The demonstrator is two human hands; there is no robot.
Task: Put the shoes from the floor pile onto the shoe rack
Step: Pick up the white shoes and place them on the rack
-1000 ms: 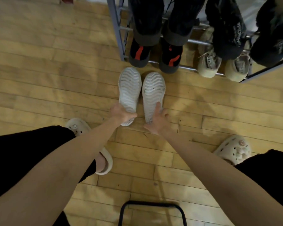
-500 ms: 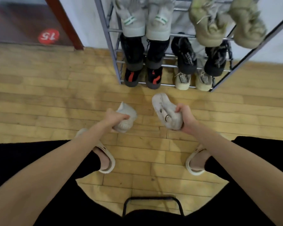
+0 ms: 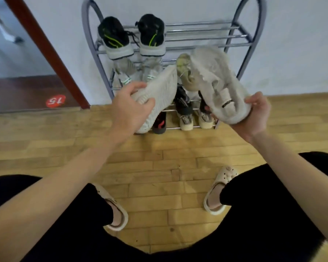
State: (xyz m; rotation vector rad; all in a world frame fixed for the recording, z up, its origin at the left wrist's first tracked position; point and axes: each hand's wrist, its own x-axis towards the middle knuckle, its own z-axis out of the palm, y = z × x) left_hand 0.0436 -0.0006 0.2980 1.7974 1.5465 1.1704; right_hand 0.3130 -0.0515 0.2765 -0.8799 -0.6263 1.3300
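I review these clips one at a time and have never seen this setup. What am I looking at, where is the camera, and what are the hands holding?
No machine here: a person wears one wide-angle camera on the head, looking down at their own arms. The left hand grips a pale grey knit sneaker; the right hand grips its mate, the second pale grey sneaker. Both are raised before a grey metal tube shoe rack against the wall, already holding several pairs, including black sneakers with green laces on top. Below is a wooden plank floor; the person wears beige clogs.

Pale grey knit sneaker, centre frame; off-white sneaker with black tab, right. Black shoes with lime stripes, upper centre. Red round floor sticker, white numerals, left.
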